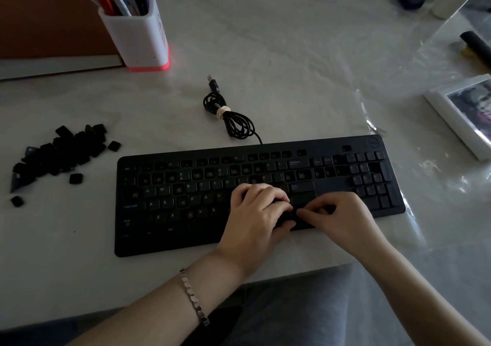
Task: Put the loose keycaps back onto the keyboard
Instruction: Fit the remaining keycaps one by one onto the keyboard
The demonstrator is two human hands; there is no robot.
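My keyboard (202, 194) is matt black plastic; the loose keycaps (58, 154) at left look slightly shinier. The pale table (66, 239) is smooth, with crinkled glossy clear film (430, 175) at right. My bracelet (194, 297) is polished metal.

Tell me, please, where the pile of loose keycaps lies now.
In the head view, the pile of loose keycaps lies on the table at the person's left, beside the left end of the keyboard and nearer than the white pen holder.

On my keyboard (202, 199) I read Q, W, R, T, Y, A, S, F, G, Z, X, V, B and Caps Lock.
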